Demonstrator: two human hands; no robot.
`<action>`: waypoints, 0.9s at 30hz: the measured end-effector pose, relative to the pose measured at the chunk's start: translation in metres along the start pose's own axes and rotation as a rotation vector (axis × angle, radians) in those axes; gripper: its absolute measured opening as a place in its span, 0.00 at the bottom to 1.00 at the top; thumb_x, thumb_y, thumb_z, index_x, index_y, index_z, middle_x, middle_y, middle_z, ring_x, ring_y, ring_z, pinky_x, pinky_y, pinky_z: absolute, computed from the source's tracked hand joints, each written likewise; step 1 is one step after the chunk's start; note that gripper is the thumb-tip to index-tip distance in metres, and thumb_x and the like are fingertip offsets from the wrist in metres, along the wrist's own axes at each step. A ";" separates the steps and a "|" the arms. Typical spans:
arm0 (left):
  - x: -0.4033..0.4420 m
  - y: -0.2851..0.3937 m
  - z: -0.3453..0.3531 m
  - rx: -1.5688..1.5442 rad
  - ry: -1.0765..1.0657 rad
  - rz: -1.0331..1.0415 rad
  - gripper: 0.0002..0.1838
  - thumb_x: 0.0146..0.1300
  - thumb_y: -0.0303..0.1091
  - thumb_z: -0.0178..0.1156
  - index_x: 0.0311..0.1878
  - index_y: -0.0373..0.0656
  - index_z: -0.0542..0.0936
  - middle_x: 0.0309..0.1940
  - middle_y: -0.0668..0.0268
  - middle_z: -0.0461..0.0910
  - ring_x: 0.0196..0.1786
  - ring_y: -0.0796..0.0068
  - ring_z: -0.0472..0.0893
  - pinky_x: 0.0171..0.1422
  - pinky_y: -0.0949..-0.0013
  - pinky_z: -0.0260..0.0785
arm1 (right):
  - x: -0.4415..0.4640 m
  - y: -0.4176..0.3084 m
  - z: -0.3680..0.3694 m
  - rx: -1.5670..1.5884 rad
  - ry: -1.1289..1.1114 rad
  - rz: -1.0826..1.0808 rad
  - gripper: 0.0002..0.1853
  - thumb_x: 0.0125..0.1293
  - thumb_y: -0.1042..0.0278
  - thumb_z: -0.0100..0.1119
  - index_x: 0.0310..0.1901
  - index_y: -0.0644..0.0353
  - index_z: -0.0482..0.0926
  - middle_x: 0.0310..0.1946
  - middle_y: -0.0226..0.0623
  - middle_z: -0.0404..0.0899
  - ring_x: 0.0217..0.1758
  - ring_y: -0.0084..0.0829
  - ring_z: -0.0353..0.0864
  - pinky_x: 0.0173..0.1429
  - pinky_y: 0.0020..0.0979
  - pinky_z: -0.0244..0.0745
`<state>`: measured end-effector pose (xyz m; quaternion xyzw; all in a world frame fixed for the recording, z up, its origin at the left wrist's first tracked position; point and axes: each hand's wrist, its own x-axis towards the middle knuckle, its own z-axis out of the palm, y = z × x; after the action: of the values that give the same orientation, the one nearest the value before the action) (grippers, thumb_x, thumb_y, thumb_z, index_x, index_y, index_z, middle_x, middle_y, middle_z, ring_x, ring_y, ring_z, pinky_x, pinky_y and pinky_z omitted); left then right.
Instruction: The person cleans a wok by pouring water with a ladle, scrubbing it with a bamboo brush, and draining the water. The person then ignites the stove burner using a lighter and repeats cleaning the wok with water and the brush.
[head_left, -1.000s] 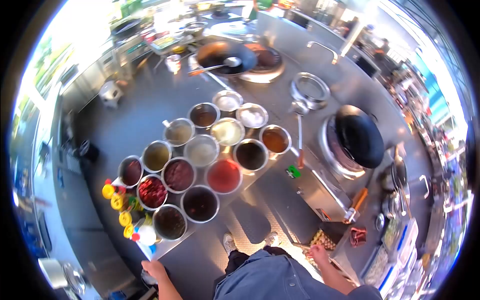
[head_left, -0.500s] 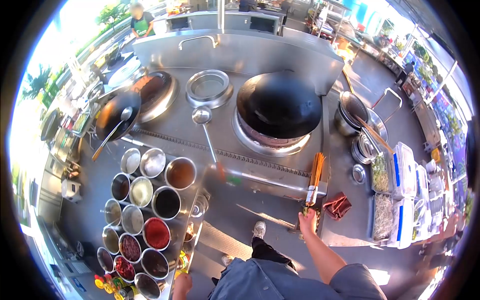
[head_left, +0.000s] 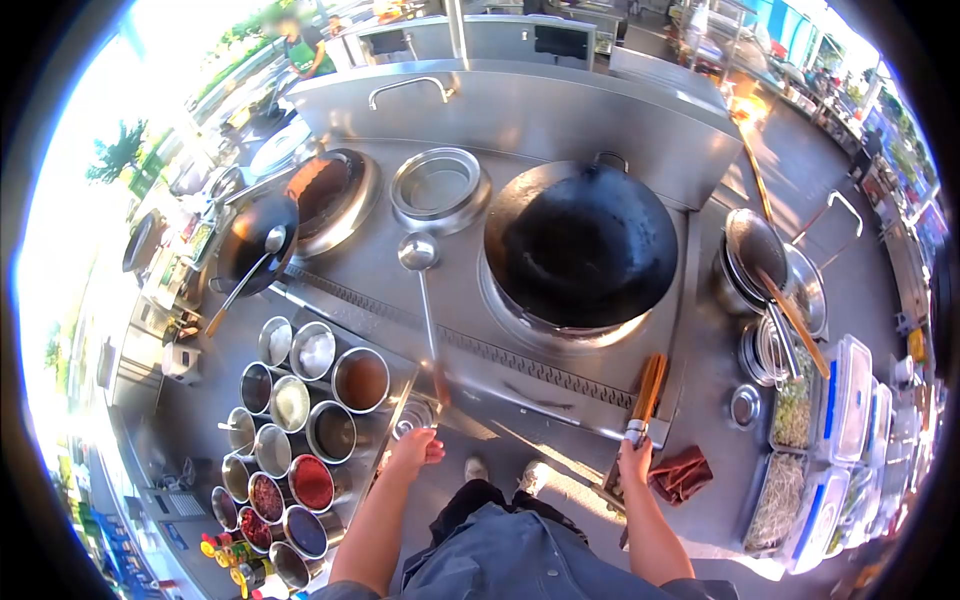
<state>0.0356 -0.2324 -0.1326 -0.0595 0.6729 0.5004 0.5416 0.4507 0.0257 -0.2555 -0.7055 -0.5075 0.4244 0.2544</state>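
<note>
My right hand [head_left: 635,462] is closed at the lower, banded end of a bamboo brush [head_left: 650,388] on the counter's front edge. My left hand [head_left: 413,452] hangs over the gap beside the seasoning pots, its fingers loosely bent and apart with nothing in them. Above the right hand a large black wok [head_left: 585,243] sits on the burner. A ladle [head_left: 418,252] lies on the steel counter, its handle pointing towards my left hand. A crumpled dark red cloth [head_left: 682,475] lies just right of my right hand.
Several metal pots of seasonings [head_left: 361,380] stand at the left, with yellow-capped bottles [head_left: 240,573] near them. A second wok [head_left: 258,240] tilts at the back left. Strainers [head_left: 755,240] and lidded plastic boxes [head_left: 848,400] are at the right. A person [head_left: 303,50] stands far back left.
The view has swung right and closer to the large wok. My left hand has risen from the lower left to beside the pots. My right hand has come up onto the brush's lower end.
</note>
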 end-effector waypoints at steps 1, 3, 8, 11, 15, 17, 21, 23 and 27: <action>0.018 0.001 0.003 -0.020 0.019 0.042 0.17 0.70 0.38 0.53 0.55 0.36 0.73 0.38 0.59 0.80 0.34 0.70 0.82 0.38 0.67 0.77 | -0.027 -0.071 -0.017 0.009 -0.033 0.122 0.27 0.59 0.62 0.60 0.60 0.60 0.67 0.39 0.38 0.77 0.28 0.27 0.78 0.25 0.29 0.76; 0.072 -0.002 0.001 0.034 0.117 0.069 0.18 0.69 0.39 0.54 0.55 0.35 0.73 0.37 0.60 0.79 0.35 0.70 0.81 0.39 0.68 0.76 | -0.012 -0.074 -0.019 -0.009 -0.085 0.085 0.28 0.59 0.63 0.60 0.61 0.60 0.67 0.39 0.38 0.77 0.30 0.28 0.78 0.27 0.30 0.77; 0.122 0.033 0.028 0.025 0.098 0.101 0.18 0.68 0.40 0.58 0.54 0.38 0.72 0.33 0.62 0.78 0.33 0.70 0.80 0.38 0.66 0.75 | -0.007 -0.076 -0.013 -0.238 -0.019 -0.045 0.35 0.58 0.62 0.65 0.65 0.61 0.64 0.46 0.46 0.78 0.40 0.37 0.81 0.43 0.35 0.76; 0.122 0.073 0.030 -0.335 -0.139 0.045 0.15 0.66 0.38 0.61 0.50 0.42 0.72 0.30 0.63 0.77 0.30 0.70 0.78 0.34 0.64 0.72 | -0.008 -0.062 -0.014 -0.405 0.019 -0.057 0.37 0.59 0.59 0.67 0.65 0.65 0.62 0.54 0.54 0.75 0.59 0.48 0.76 0.64 0.40 0.68; 0.129 0.125 0.017 -0.674 -0.400 0.119 0.10 0.65 0.33 0.59 0.42 0.42 0.70 0.27 0.63 0.75 0.25 0.71 0.77 0.27 0.66 0.70 | -0.012 -0.051 -0.017 -0.385 0.030 0.041 0.38 0.59 0.54 0.67 0.64 0.68 0.63 0.55 0.56 0.74 0.58 0.48 0.76 0.62 0.41 0.69; 0.110 0.166 0.015 -0.163 0.016 0.227 0.08 0.65 0.31 0.59 0.39 0.42 0.69 0.23 0.65 0.74 0.19 0.74 0.74 0.20 0.70 0.65 | -0.044 -0.130 -0.018 -0.263 -0.064 0.194 0.39 0.59 0.53 0.67 0.64 0.70 0.63 0.55 0.58 0.73 0.57 0.50 0.75 0.62 0.41 0.69; 0.147 0.217 -0.036 -0.160 0.070 0.365 0.09 0.67 0.30 0.56 0.45 0.44 0.67 0.24 0.66 0.73 0.17 0.76 0.72 0.19 0.71 0.66 | -0.028 -0.064 -0.022 -0.249 0.049 0.167 0.33 0.62 0.59 0.65 0.62 0.72 0.65 0.45 0.46 0.75 0.46 0.35 0.76 0.50 0.35 0.73; 0.136 0.271 -0.034 -0.068 0.261 0.366 0.10 0.68 0.29 0.55 0.48 0.45 0.66 0.24 0.67 0.71 0.18 0.77 0.71 0.18 0.72 0.66 | -0.024 -0.042 -0.024 -0.298 0.097 0.052 0.33 0.63 0.60 0.65 0.63 0.70 0.64 0.40 0.42 0.75 0.38 0.32 0.74 0.43 0.32 0.73; 0.144 0.382 -0.049 0.290 0.416 0.507 0.16 0.67 0.29 0.55 0.55 0.39 0.66 0.31 0.59 0.76 0.27 0.68 0.79 0.28 0.65 0.73 | -0.046 -0.076 -0.018 -0.055 0.069 0.171 0.30 0.65 0.58 0.64 0.64 0.64 0.65 0.44 0.37 0.74 0.43 0.28 0.72 0.49 0.31 0.71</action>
<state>-0.2933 -0.0142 -0.0173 0.0865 0.8260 0.4954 0.2545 0.4225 0.0115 -0.1705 -0.7671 -0.4479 0.4057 0.2152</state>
